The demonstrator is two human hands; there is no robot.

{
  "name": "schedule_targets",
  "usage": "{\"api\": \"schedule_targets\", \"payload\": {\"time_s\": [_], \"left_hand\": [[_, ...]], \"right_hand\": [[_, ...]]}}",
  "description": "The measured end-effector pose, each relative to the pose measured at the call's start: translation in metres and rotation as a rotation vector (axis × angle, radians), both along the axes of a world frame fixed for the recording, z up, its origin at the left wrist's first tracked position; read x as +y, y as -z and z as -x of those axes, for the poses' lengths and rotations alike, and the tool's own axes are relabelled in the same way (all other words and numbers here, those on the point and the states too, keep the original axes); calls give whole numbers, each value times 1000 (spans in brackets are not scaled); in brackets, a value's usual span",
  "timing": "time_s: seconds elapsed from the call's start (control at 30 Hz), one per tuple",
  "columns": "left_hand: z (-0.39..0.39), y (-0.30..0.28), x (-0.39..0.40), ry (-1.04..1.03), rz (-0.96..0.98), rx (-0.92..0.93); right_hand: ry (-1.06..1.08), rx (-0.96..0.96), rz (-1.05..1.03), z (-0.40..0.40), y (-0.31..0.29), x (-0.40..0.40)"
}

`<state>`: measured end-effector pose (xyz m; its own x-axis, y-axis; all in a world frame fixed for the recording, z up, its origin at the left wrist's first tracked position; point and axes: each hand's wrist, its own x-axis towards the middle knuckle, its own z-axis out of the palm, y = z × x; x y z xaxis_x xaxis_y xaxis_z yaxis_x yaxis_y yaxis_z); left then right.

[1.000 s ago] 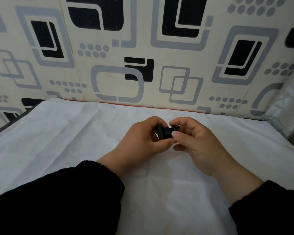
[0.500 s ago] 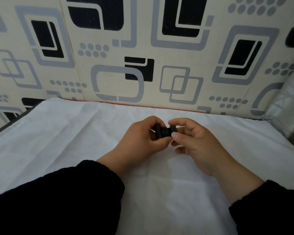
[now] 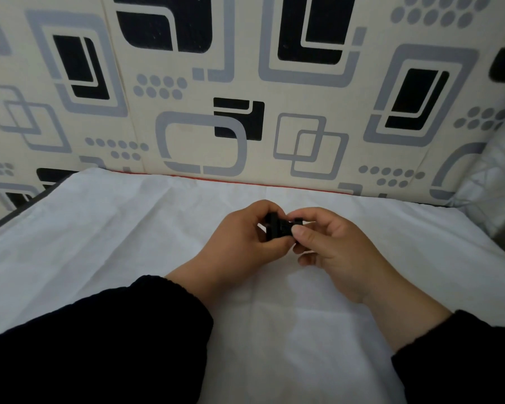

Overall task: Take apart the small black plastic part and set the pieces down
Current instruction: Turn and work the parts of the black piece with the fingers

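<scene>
You hold the small black plastic part (image 3: pixel 277 228) between both hands, raised a little above the white cloth (image 3: pixel 129 234) that covers the counter, near its far edge and just in front of the patterned wall panel (image 3: pixel 245 83). Your left hand (image 3: pixel 239 246) pinches the left end of the part, thumb below and fingers curled over the top, so most of that end is hidden. Your right hand (image 3: pixel 333 252) pinches the right end between thumb and forefinger, with the other fingers curled loosely underneath. Neither hand is spread; both are closed on the same piece.

You grip it this way, I judge, because taking it apart needs one end braced while the other is pulled or twisted. Holding it off the cloth gives your fingers room to work all round it, and keeping it over the middle of the counter means a piece that slips falls onto the cloth and not off the edge.

The part looks to be one joined piece: a broader upright section on the left and a narrower one on the right, touching. Whether a gap has opened between them is too small and dark to tell.

Counted: one black part, two hands, two dark sleeves (image 3: pixel 99 339), one white cloth. No separated piece lies on the cloth, so the setting-down step is not yet begun.
</scene>
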<state>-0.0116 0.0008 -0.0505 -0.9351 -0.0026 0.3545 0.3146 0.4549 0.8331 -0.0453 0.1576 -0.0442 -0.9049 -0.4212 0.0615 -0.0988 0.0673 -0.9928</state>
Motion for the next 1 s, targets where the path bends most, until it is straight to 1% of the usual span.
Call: {"api": "schedule_targets", "payload": {"time_s": [0.1, 0.17, 0.27, 0.4, 0.53, 0.63, 0.7, 0.73, 0.83, 0.93, 1.0], "left_hand": [[0, 0, -1, -4, 10, -3], [0, 0, 0, 8, 23, -5], [-1, 1, 0, 24, 50, 17], [1, 2, -1, 5, -11, -5], [1, 2, -1, 1, -28, -10], [1, 2, -1, 7, -4, -7], [1, 2, 0, 22, 6, 1], [1, 2, 0, 30, 9, 5], [0, 2, 0, 60, 13, 12], [1, 3, 0, 73, -55, -5], [1, 4, 0, 69, -87, -9]], "right_hand": [[-12, -99, 17, -3, -3, -1], [8, -130, -27, -1, -2, -1], [8, -87, -46, -1, -1, -1], [-11, -4, 13, 1, 1, 0], [-33, 9, 29, 1, 2, 1], [-4, -93, 48, 0, 0, -1], [6, -158, 0, 0, -1, -1], [2, -160, -34, 0, -1, -1], [-7, -106, -34, -1, -2, -1], [17, -18, 17, -1, -3, -1], [13, 4, 33, 0, -2, 0]]}}
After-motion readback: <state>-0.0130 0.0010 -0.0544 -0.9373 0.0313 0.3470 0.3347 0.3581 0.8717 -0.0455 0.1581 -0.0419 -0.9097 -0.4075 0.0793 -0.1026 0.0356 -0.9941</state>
